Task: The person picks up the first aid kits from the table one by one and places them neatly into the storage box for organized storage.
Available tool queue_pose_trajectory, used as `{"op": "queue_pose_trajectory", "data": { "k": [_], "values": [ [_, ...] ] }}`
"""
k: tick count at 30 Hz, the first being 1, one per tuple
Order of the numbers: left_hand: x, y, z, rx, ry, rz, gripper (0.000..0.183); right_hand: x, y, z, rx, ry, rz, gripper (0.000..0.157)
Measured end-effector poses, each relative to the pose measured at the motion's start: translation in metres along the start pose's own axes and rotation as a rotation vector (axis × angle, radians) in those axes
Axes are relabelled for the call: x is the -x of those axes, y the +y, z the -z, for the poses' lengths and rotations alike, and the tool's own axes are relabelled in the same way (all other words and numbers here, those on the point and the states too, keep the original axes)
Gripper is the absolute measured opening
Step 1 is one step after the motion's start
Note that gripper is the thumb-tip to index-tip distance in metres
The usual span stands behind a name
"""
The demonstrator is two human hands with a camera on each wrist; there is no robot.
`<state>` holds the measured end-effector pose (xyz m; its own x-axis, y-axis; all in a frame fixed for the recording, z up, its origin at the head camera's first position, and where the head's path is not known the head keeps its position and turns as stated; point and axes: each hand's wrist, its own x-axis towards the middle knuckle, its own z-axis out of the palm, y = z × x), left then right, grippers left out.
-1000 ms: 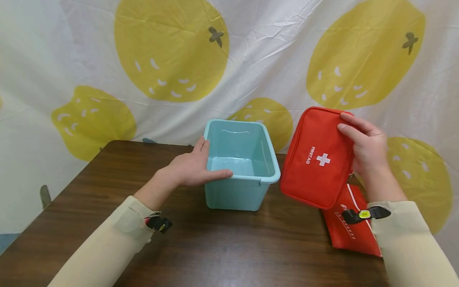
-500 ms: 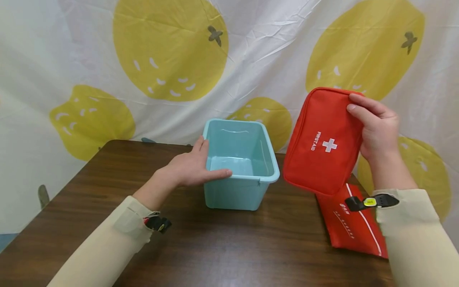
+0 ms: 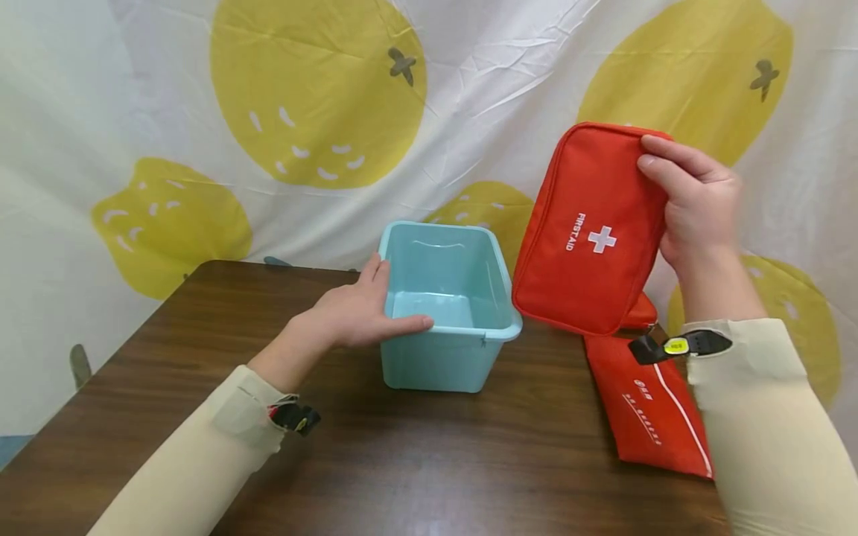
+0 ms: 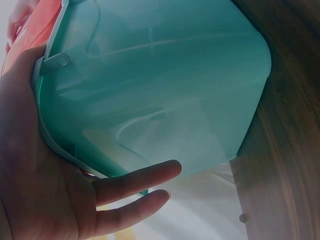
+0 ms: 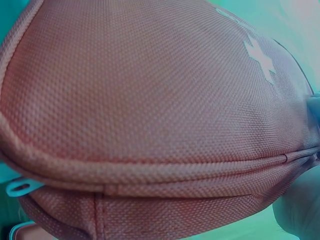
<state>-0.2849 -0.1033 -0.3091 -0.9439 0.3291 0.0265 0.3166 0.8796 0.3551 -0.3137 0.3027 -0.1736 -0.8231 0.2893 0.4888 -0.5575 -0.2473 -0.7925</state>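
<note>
A light-blue plastic bin (image 3: pixel 436 365) stands upright on the table. My left hand (image 3: pixel 351 313) rests at its left front corner, thumb along the front rim. In the left wrist view, two straight fingers (image 4: pixel 137 180) extend past the bin's outer wall (image 4: pixel 165 90). At the right, above the table, my right hand (image 3: pixel 700 197) pinches the upper right corner of a red first aid pouch (image 3: pixel 570 275) with a white cross. The pouch hangs tilted, its lower left edge close to the bin's right rim. It fills most of the right wrist view, with its zipper pull (image 5: pixel 22 187) showing.
A flat red bag (image 3: pixel 640 409) with a white stripe lies on the brown wooden table (image 3: pixel 415 461), partly under the right forearm. Behind it a smaller red piece (image 3: pixel 642 313) is mostly hidden by the pouch. A lemon-print cloth (image 3: pixel 469 112) hangs behind the table.
My right hand has lifted the first aid pouch higher; it swung slightly right, then back left toward the bin. The left hand and bin have stayed put.
</note>
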Motion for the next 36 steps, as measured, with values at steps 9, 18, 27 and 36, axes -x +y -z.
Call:
{"op": "queue_pose_trajectory", "data": {
  "k": [9,18,27,36],
  "values": [
    [0.000,0.000,0.000,0.003,-0.008,0.008,0.135,-0.011,-0.007,-0.033,-0.018,-0.025,0.004,0.035],
    [-0.001,0.001,0.002,0.006,-0.017,0.019,0.134,-0.017,-0.003,-0.070,-0.038,-0.078,-0.013,0.031],
    [-0.002,0.005,0.001,0.012,-0.016,0.006,0.133,-0.015,0.018,-0.095,0.022,-0.116,-0.051,0.024],
    [-0.003,0.011,-0.001,0.033,-0.026,0.010,0.133,-0.009,0.040,-0.104,0.061,-0.138,-0.124,0.025]
  ]
}}
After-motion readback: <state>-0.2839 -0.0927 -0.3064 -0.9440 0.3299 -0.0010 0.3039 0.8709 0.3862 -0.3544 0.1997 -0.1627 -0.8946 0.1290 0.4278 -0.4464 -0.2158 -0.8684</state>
